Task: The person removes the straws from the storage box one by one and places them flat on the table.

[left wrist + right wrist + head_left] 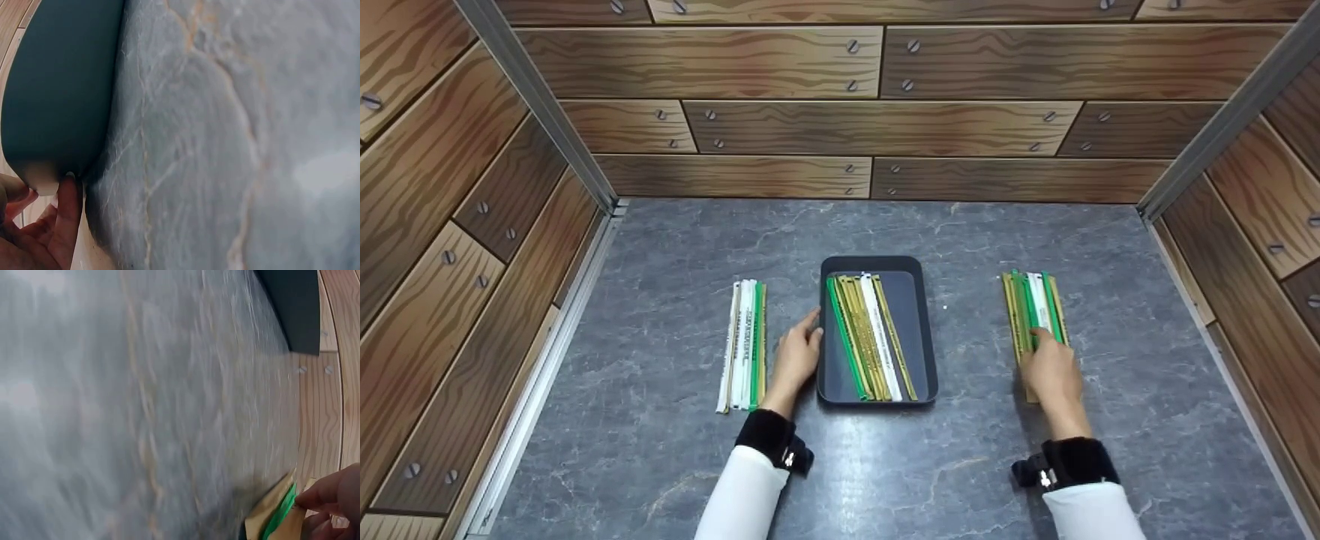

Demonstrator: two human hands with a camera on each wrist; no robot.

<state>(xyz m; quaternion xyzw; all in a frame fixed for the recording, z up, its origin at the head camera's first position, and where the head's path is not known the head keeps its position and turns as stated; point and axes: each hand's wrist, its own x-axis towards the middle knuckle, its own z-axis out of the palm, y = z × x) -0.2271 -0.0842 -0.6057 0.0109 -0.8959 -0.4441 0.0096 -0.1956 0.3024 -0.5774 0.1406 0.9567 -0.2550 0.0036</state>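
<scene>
In the head view a dark rectangular tray [913,322] holds several long narrow stick packets [864,337] in green, gold and white, slanting side by side. My left hand [796,356] is at the tray's left side, and the left wrist view has its fingertips against the tray's outer wall [62,84]. Over on the right, my right hand [1054,375] covers the near part of a bundle of green, gold and white stick packets [1027,307]. The right wrist view shows its thumb and fingers pinching green and gold packets [281,512]; part of the grip is hidden.
Another bundle of white, green and gold stick packets [745,345] lies left of my left hand. The grey marbled table [885,465] is bordered by wood-patterned panels [885,127] at the back and sides, with metal posts [1222,105] at the corners.
</scene>
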